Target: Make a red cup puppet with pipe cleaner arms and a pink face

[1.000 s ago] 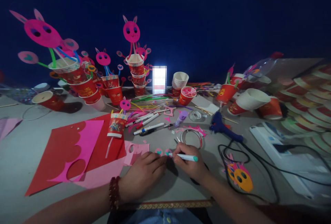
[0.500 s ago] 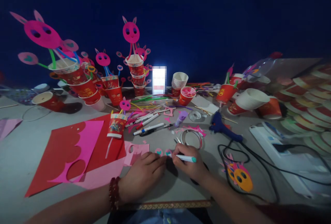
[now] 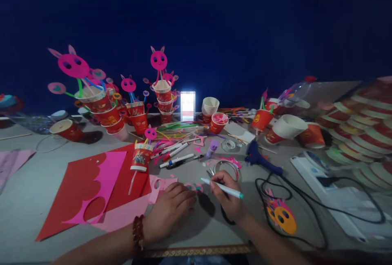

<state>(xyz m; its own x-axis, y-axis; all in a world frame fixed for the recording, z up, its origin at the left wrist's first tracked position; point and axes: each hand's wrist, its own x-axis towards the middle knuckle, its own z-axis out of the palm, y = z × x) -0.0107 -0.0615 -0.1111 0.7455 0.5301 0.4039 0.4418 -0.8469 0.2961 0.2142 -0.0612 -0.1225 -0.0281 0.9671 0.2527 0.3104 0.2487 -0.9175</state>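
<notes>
A white marker with a teal end point(image 3: 232, 191) is pinched in my right hand point(image 3: 228, 203), its tip lifted above the table. Just left of that tip lie small pink paper circles with teal hearts point(image 3: 199, 188). My left hand point(image 3: 170, 208) rests flat, palm down, its fingertips at the edge of the circles; whether it presses on one cannot be made out. Cut pink paper scraps point(image 3: 154, 191) stick out beyond its fingers. Scissors point(image 3: 210, 172) lie partly hidden under my right hand, beside a roll of tape point(image 3: 236, 170).
Red card point(image 3: 58, 199) with cut magenta paper point(image 3: 112, 167) lies left. Markers point(image 3: 180, 161), a purple glue stick point(image 3: 212, 149) and straws lie ahead. Decorated paper cups point(image 3: 139, 122) stand behind. A blue glue gun point(image 3: 260, 159), its cable and stacked cups point(image 3: 364, 130) are right.
My right hand has lifted the marker's tip off the heart circle and tilted the pen. My left hand stays nearly in place. The view has tipped upward slightly.
</notes>
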